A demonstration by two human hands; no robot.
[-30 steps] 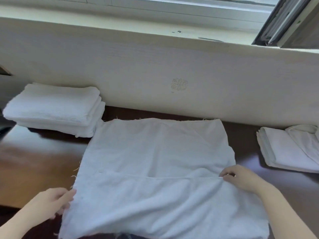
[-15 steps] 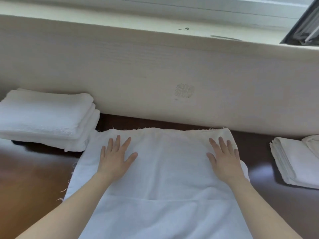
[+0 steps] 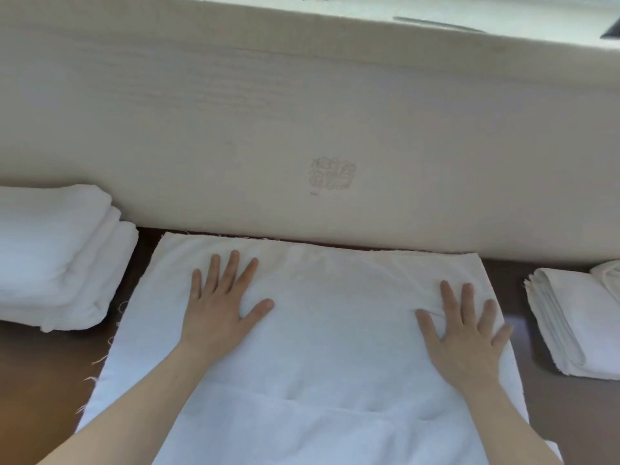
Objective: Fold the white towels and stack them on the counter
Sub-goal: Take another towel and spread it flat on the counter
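SMOOTHING THE FOLD: Both palms lie flat on the white towel [image 3: 335, 333] spread on the dark wooden desk [image 3: 37, 380], its far edge along the pale wall panel [image 3: 302, 129]. My left grip [image 3: 218, 307] and right grip [image 3: 466, 333] are released, fingers straight and splayed, pressing rather than holding. To do this well, I judge, I should sweep outward from the middle, flatten the ripple by the right thumb, and match the edges before the next fold. The towel looks thin, soft and doubled, with frayed threads along its left edge. A stack of folded towels [image 3: 57, 256] sits just beside it on the left.
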